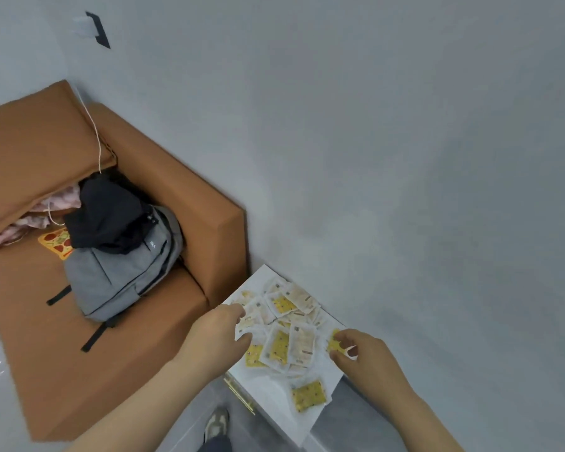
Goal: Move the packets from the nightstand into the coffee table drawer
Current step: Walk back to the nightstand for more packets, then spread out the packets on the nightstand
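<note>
- Pinching a packet (334,343) in my right hand (361,358), lower right.
- My left hand (221,334) grips the heaped packets (287,324) by their left edge.
- Light, flimsy, slippery: I judge edges grip best.

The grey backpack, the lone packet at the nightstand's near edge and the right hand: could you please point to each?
grey backpack (111,278), head view, front panel.
lone packet (308,394), head view, yellow middle.
right hand (369,360), head view, back of hand.

1. No text can be read clearly anywhere.
2. A small white logo on the grey backpack (111,282) is too blurred to read.
3. Dark print on the packets (279,345) is too small to decipher.
</note>
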The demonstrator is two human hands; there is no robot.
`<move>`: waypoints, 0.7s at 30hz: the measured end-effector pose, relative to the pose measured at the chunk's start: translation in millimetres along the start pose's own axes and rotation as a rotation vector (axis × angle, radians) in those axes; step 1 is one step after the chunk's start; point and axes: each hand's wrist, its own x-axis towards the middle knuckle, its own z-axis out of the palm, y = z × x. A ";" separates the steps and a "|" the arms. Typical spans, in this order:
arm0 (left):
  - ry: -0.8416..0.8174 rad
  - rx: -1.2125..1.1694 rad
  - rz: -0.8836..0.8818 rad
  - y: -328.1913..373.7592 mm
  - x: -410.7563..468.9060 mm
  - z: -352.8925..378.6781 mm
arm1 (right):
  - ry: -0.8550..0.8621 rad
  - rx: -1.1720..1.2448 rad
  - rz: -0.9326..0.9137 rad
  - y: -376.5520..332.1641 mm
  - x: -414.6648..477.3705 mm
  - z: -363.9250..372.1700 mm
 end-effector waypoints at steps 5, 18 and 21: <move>-0.170 0.014 0.052 -32.7 69.4 16.6 | 0.000 0.032 0.160 -5.9 35.5 24.9; -0.454 0.017 -0.028 -92.4 167.0 112.8 | -0.062 0.085 0.443 19.7 114.7 108.4; -0.458 -0.001 -0.058 -101.3 179.0 149.1 | -0.091 0.091 0.476 41.8 133.9 130.8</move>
